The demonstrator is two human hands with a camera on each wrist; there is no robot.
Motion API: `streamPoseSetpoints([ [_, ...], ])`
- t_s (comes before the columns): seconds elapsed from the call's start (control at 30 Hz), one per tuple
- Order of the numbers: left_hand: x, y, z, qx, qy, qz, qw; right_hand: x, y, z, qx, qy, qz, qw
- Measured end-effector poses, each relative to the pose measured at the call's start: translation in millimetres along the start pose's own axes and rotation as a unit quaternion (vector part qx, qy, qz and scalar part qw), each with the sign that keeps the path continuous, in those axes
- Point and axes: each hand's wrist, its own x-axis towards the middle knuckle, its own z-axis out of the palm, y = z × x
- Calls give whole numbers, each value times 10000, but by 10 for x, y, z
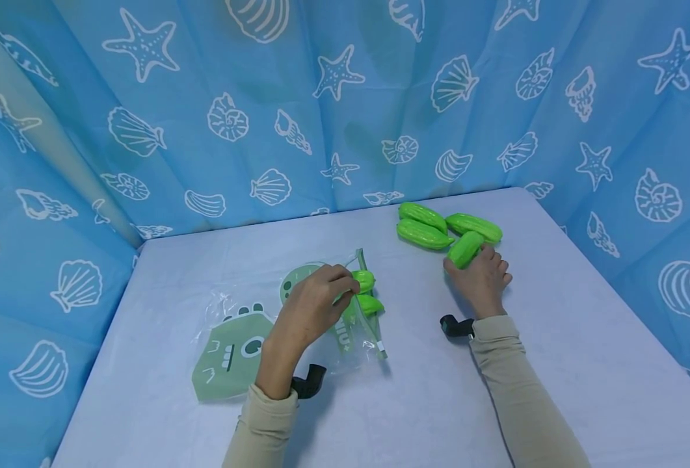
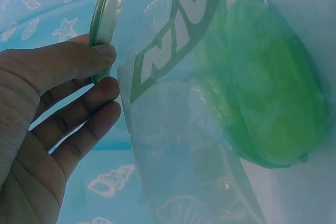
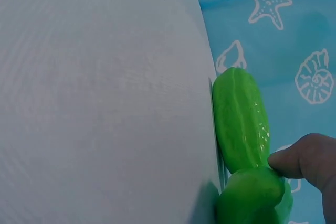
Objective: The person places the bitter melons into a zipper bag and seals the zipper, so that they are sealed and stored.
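Note:
A clear zip bag (image 1: 245, 338) printed with a green dinosaur lies flat on the table. My left hand (image 1: 347, 286) pinches its green zip rim (image 2: 100, 35) between thumb and fingers and holds the mouth up. Two green toy gourds (image 1: 367, 292) sit just inside the mouth, and one of them (image 2: 273, 87) shows through the plastic in the left wrist view. My right hand (image 1: 478, 270) lies at the back right, thumb and fingers round the near end of a loose green gourd (image 1: 464, 249). A fingertip (image 3: 307, 158) touches this gourd (image 3: 254, 198), which lies against another gourd (image 3: 239, 119).
Three more green gourds (image 1: 423, 234) lie in a cluster just behind my right hand. The pale table (image 1: 555, 364) is enclosed at the back and both sides by a blue curtain (image 1: 345, 97) printed with shells and starfish.

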Motion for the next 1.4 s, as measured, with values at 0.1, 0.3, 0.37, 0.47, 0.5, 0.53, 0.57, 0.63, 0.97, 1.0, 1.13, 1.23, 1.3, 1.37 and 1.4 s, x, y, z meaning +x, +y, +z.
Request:
streamPoseSetpoints([
  [0.1,3,1,0,-19,-17,-22,10000,2,21,-33,86,-99,-12,9999],
  [0.3,8,6,-9,4,-13,-35,10000,5,27,-124,327,-173,38,9993],
  [0.37,7,8,-13,3,-13,-52,10000,-4,26,-159,447,-107,78,9989],
  [0.47,8,12,-17,12,-25,-70,10000,-16,31,-208,626,30,75,9980],
  [0.5,8,13,-18,16,-26,-73,10000,-18,33,-224,671,84,60,9977],
  [0.53,8,15,-19,19,-26,-74,10000,-19,37,-237,685,133,28,9976],
  [0.57,9,17,-21,18,-24,-73,10000,-20,40,-249,693,162,5,9975],
  [0.63,10,16,-21,15,-14,-62,10000,-17,52,-266,701,205,-29,9973],
  [0.97,3,16,-23,-58,-13,-56,10000,-12,126,-246,312,16,-9,9995],
  [1.0,3,16,-24,-56,-13,-41,10000,-10,131,-248,325,4,-3,9995],
  [1.13,4,14,-21,-60,22,31,10000,13,163,-299,540,157,-44,9984],
  [1.23,2,13,-17,-62,35,47,10000,31,182,-358,698,238,-56,9973],
  [1.3,2,13,-18,-61,22,40,10000,31,179,-398,767,231,-64,9968],
  [1.37,4,12,-17,-62,13,41,10000,29,172,-428,780,189,-71,9968],
  [1.4,5,12,-17,-63,11,44,10000,29,170,-438,789,177,-79,9967],
])
